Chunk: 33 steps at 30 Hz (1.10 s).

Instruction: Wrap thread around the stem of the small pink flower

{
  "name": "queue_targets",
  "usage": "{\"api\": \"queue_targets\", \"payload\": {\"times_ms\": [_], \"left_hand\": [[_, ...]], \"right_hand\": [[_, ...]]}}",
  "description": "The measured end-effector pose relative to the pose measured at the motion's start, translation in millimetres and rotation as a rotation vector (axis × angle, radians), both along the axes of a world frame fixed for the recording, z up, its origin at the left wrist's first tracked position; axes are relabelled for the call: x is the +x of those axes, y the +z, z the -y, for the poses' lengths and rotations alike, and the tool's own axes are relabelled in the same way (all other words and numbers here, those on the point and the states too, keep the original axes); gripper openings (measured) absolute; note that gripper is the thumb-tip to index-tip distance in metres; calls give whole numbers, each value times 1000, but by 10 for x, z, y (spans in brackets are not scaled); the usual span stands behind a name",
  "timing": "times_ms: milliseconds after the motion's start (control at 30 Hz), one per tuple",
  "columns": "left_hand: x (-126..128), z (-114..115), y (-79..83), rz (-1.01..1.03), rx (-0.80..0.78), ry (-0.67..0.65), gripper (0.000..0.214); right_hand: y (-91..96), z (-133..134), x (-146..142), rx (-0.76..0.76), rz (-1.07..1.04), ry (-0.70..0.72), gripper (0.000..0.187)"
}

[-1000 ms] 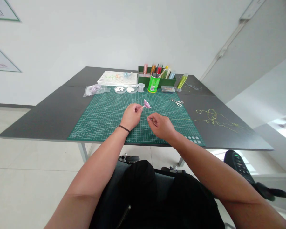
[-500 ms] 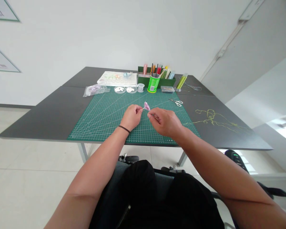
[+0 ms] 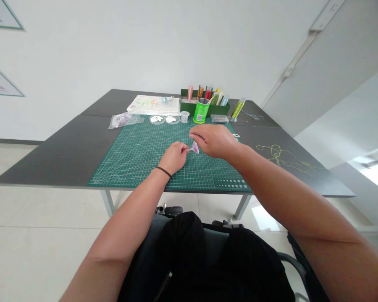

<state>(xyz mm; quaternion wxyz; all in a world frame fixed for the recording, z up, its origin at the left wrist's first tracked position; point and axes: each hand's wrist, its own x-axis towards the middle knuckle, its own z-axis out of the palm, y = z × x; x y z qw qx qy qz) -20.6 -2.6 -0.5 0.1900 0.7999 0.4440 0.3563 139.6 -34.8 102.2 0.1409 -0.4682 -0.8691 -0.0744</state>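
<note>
Your left hand [image 3: 174, 156] pinched the small pink flower piece [image 3: 194, 147] over the cutting mat [image 3: 129, 159]. Your right hand [image 3: 216, 140] curled just above it, grip unclear. Likely fine assembly; any next move needed a steady pinch.

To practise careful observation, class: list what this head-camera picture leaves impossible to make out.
Head view only.
Pink piece pinched by the left hand: too small to tell its make.
Right hand: whether its fingertips grip anything, too small.
Scissors: mostly hidden behind the right hand.
Lower wall poster: cut off by the left edge.
</note>
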Motion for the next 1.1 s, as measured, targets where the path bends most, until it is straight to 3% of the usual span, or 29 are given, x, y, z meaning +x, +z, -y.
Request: {"api": "queue_targets", "payload": {"times_ms": [633,1100], "left_hand": [[-19,-16,-28,-42,-11,-86,14],[-36,-27,-39,-41,62,-141,11]], "right_hand": [[-96,-494,100,39,-21,-58,31],[-308,-783,279,-4,-39,-154,30]]}}
